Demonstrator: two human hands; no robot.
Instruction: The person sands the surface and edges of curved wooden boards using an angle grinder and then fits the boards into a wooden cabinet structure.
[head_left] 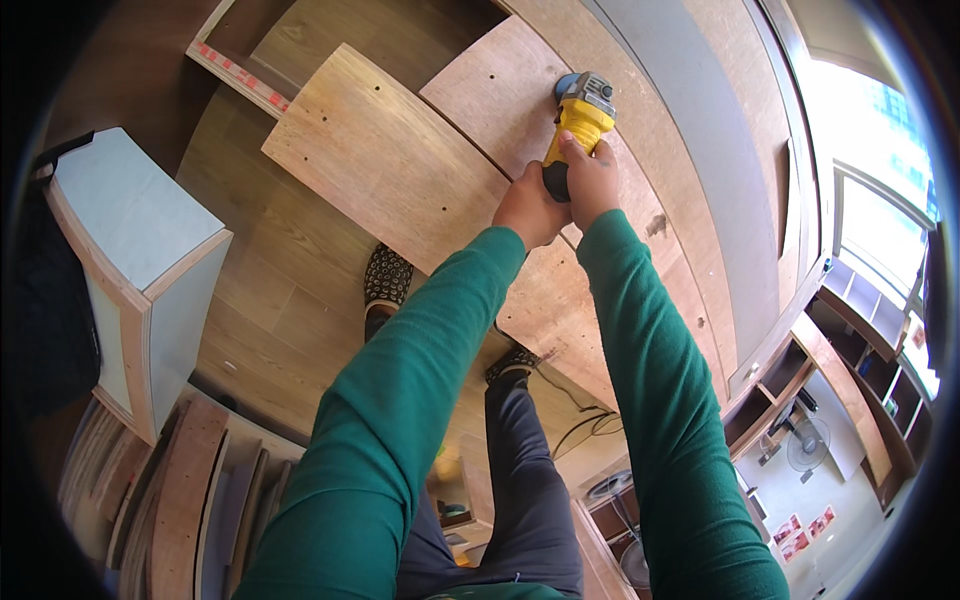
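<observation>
Both of my hands are closed around a yellow and black angle grinder [585, 112] with a grey metal head. My left hand [532, 208] grips its black rear end, while my right hand [592, 180] wraps the yellow body with the thumb on top. At the tool's far end, a blue disc [568, 84] is over a wooden panel [500, 85] with a few dark holes; whether it touches the wood I cannot tell. A second wooden panel [375, 155] lies to the left, split from the first by a narrow dark gap.
A pale blue-topped box [140, 200] stands at the left. Upright boards [190, 490] are stacked at lower left. A dark cable [580, 425] trails over the floor near my shoe [512, 365]. Shelving [780, 370] and a fan [806, 443] are at the right.
</observation>
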